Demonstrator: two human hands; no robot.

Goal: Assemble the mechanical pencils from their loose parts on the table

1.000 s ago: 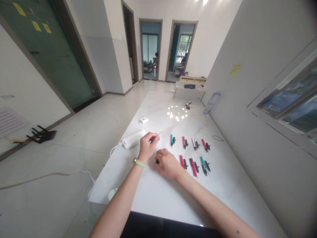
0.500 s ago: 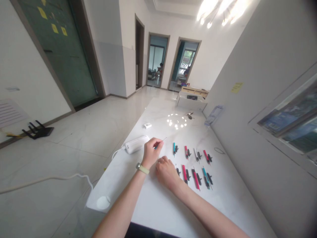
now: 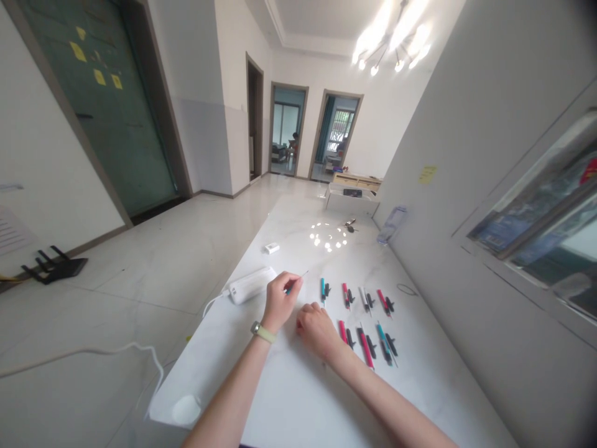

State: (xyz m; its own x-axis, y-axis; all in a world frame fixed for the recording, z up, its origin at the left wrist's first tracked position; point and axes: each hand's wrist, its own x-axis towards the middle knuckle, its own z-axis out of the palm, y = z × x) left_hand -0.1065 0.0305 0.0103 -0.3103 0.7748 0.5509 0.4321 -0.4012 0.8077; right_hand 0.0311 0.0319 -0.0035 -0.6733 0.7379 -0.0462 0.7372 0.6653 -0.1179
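Note:
My left hand (image 3: 281, 301), with a watch (image 3: 263, 332) on its wrist, is pinched on a slim teal pen-like piece (image 3: 290, 290) above the white table. Its thin pointed end sticks out to the upper right, and most of the body is hidden by the fingers. Just below and to the right, my right hand (image 3: 318, 328) is closed with fingers curled, low over the tabletop; whatever it holds is hidden. Right of the hands lie two rows of pen-like sets, among them a teal one (image 3: 323, 289), a red one (image 3: 346, 295) and a white one (image 3: 365, 298), with black clip-like pieces beside them.
A white power strip (image 3: 252, 285) with a cord lies left of my hands on the table (image 3: 280, 398). Beyond are a small white box (image 3: 272, 247), keys (image 3: 351, 226) and a clear plastic holder (image 3: 392, 224) by the wall. A dark loop (image 3: 407, 289) lies at the right.
The view has tipped upward, so everything sits lower in it. My left hand keeps its pinch on the teal piece. My right hand now covers the nearest set beside it.

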